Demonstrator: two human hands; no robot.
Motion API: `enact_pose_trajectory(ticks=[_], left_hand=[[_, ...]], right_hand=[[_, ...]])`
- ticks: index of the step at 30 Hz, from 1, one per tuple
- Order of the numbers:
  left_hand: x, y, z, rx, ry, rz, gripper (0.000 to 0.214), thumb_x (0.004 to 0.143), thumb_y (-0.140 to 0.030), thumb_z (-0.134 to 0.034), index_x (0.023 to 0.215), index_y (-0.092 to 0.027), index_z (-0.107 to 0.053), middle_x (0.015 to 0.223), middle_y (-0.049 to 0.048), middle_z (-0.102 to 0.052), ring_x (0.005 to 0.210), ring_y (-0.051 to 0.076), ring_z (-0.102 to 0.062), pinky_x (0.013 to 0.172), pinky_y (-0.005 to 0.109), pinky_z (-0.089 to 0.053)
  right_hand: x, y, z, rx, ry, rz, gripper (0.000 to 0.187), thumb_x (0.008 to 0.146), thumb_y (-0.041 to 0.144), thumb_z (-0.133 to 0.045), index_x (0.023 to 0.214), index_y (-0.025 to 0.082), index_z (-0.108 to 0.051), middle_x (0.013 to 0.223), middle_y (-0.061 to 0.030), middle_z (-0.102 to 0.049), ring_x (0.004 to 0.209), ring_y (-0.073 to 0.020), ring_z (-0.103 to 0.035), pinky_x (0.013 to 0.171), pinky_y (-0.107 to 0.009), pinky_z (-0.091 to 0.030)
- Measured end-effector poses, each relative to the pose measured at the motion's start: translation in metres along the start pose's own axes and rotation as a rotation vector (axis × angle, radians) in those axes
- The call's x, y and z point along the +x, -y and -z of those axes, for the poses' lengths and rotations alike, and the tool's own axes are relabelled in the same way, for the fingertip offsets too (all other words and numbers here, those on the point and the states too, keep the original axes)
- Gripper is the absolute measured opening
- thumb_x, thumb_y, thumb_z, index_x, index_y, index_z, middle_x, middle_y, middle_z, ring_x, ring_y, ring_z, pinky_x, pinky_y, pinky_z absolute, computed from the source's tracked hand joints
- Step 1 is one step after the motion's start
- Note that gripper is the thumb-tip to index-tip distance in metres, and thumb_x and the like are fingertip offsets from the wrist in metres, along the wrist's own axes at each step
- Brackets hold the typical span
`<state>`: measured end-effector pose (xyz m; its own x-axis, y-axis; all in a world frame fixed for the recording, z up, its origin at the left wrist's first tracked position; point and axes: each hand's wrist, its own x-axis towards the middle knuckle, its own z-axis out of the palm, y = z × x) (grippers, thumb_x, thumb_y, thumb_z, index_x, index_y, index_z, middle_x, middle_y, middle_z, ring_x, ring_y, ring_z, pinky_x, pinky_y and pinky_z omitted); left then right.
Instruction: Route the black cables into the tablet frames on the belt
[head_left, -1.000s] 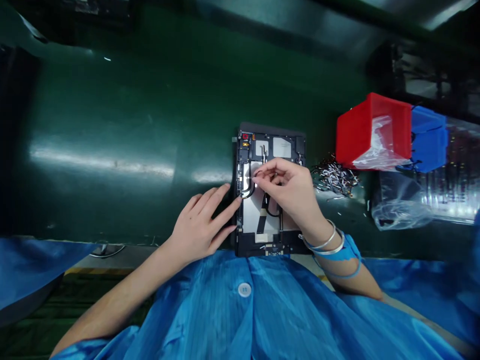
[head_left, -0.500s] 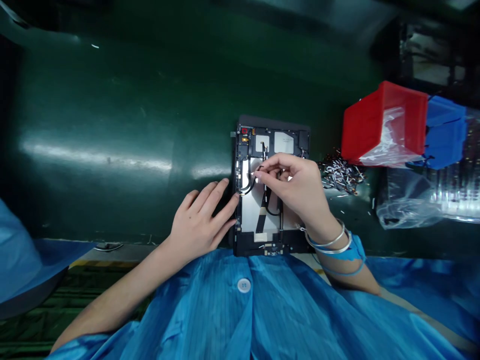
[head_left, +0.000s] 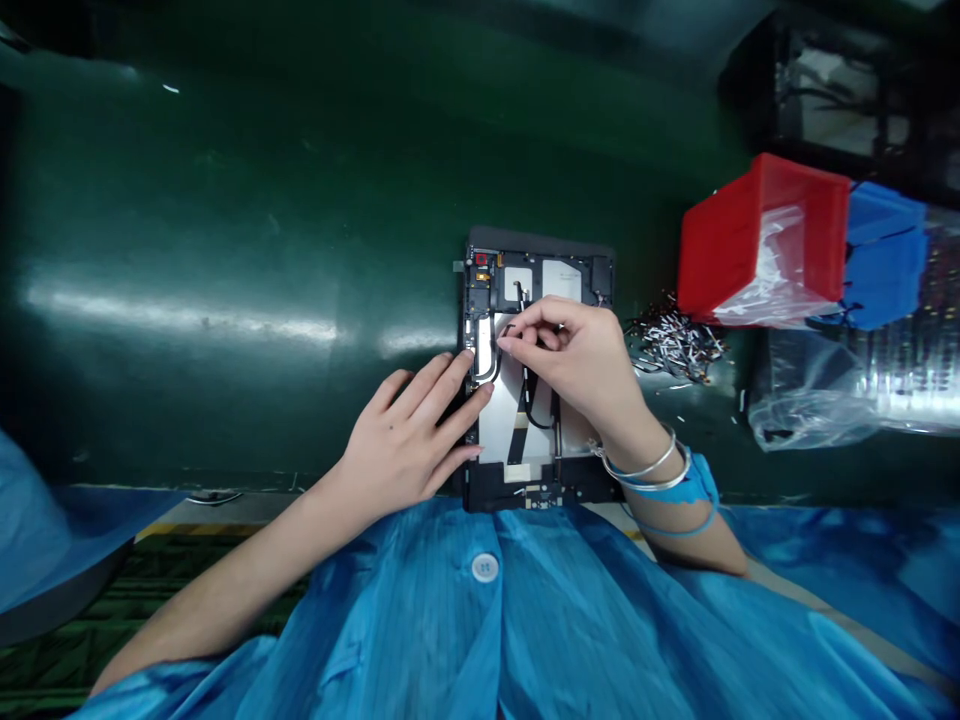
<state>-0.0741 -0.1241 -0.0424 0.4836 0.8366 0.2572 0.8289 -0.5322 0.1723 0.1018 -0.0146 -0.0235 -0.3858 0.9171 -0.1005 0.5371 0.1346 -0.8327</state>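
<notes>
An opened tablet (head_left: 517, 440) with its inner boards, silver plates and black cables showing lies at the table's front edge. My left hand (head_left: 412, 430) rests with fingers spread on the tablet's left edge, one fingertip at the bend of a thin black cable (head_left: 490, 374). My right hand (head_left: 574, 350) is over the middle of the tablet, thumb and forefinger pinched on that cable near its upper part. Below the right hand, a black flat strip (head_left: 518, 440) and another looped cable lie across the silver plate. The right palm hides part of the tablet.
To the right lies a heap of small cables (head_left: 679, 340). Behind it stand a red bin (head_left: 720, 240) with a plastic bag over its rim and a blue bin (head_left: 889, 260). A clear plastic bag (head_left: 810, 400) and a black container (head_left: 765, 90) are farther right.
My left fingers have moved right onto the tablet's edge and the cable's bend. The cable now lies closer along the left side, with my right pinch slightly farther left.
</notes>
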Motion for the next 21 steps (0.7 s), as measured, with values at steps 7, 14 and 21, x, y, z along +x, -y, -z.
enact_pose_trajectory(ticks=[7, 14, 21], left_hand=[[0.000, 0.002, -0.001, -0.025, 0.016, -0.028, 0.046, 0.099, -0.039, -0.038, 0.129, -0.011, -0.059, 0.140, 0.0196, -0.051, 0.122, 0.034, -0.054, 0.091, 0.042, -0.040], [0.003, 0.005, 0.000, -0.031, 0.026, -0.073, 0.047, 0.101, -0.037, -0.034, 0.130, -0.010, -0.058, 0.142, 0.0102, -0.050, 0.128, 0.031, -0.050, 0.093, 0.043, -0.040], [0.006, 0.011, 0.003, -0.076, 0.050, -0.121, 0.046, 0.100, -0.038, -0.038, 0.131, -0.008, -0.056, 0.140, 0.0107, -0.053, 0.130, 0.030, -0.049, 0.097, 0.042, -0.041]], right_hand=[[0.001, 0.001, -0.002, -0.041, -0.014, 0.009, 0.005, 0.074, 0.013, -0.068, 0.071, 0.016, -0.067, 0.062, 0.0044, -0.052, 0.056, -0.0069, -0.040, 0.055, -0.024, -0.033], [-0.001, 0.001, -0.005, -0.094, -0.038, 0.030, 0.006, 0.075, 0.013, -0.068, 0.071, 0.017, -0.068, 0.063, 0.0043, -0.052, 0.058, -0.0075, -0.044, 0.059, -0.024, -0.036], [-0.001, 0.001, -0.004, -0.111, -0.033, 0.033, 0.006, 0.075, 0.012, -0.068, 0.070, 0.017, -0.068, 0.062, 0.0043, -0.051, 0.057, -0.0078, -0.043, 0.058, -0.025, -0.036]])
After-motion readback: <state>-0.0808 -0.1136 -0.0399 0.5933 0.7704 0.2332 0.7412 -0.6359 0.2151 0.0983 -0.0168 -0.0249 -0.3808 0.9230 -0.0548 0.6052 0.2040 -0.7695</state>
